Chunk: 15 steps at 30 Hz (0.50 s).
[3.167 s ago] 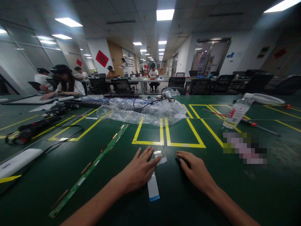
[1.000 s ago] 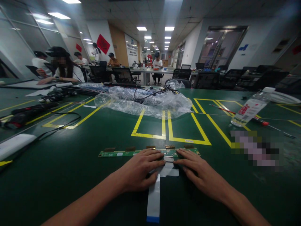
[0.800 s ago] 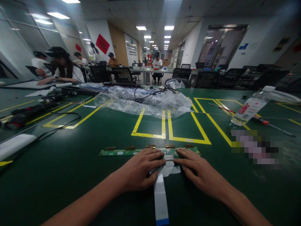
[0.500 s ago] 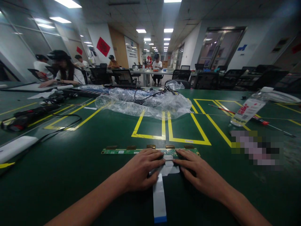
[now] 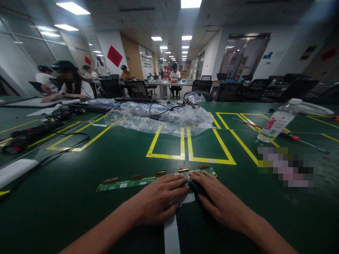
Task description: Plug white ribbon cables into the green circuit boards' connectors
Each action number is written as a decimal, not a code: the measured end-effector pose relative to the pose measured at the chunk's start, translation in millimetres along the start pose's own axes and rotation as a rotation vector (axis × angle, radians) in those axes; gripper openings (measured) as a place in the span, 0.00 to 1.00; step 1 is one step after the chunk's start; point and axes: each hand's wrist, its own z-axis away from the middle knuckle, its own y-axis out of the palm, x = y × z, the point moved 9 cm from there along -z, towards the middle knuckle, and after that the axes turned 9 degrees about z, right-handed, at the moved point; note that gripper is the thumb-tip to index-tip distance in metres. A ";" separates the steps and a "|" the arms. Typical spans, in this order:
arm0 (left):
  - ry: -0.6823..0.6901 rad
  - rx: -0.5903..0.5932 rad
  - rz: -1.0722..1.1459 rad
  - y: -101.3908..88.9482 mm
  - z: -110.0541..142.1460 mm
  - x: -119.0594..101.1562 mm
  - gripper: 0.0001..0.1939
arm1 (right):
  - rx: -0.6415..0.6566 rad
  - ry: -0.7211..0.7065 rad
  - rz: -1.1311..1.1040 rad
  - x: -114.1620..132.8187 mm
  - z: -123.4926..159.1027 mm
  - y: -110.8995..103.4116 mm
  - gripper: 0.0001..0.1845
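Note:
A long, narrow green circuit board (image 5: 123, 185) lies slantwise on the table, with several brown-gold flexible tabs along its far edge. My left hand (image 5: 161, 197) rests over the board's near edge. Its fingers are held together and closed over the upper end of a white flat ribbon cable (image 5: 171, 233), which runs toward me. My right hand (image 5: 215, 197) touches the right part of the board with stretched fingertips, its thumb apart and lower down. Between the hands a bit of the pale cable shows. My fingers hide the place where cable and board meet.
Clear plastic wrap (image 5: 159, 118) and tangled black cables (image 5: 185, 103) lie across the table's middle. To the right are a bottle (image 5: 279, 120), a red-handled screwdriver (image 5: 295, 138) and a blurred-out item. A black tool (image 5: 29, 135) lies left. A person (image 5: 70, 79) sits at the far left.
The board has turned, its left end coming closer to me, and has shifted left. Both hands stay on it, and the cable has moved left with them. The view has tilted slightly.

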 end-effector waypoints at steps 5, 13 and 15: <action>-0.142 0.015 -0.068 4.2 5.8 28.5 0.29 | -0.062 -0.006 0.059 3.6 -1.2 -6.1 0.31; -0.810 -0.131 -0.238 -60.8 92.9 184.2 0.32 | -0.104 0.085 0.014 -17.5 5.2 -7.2 0.25; -0.924 -0.189 -0.267 -79.4 125.5 206.9 0.32 | -0.105 0.096 0.018 -20.0 6.0 -5.2 0.25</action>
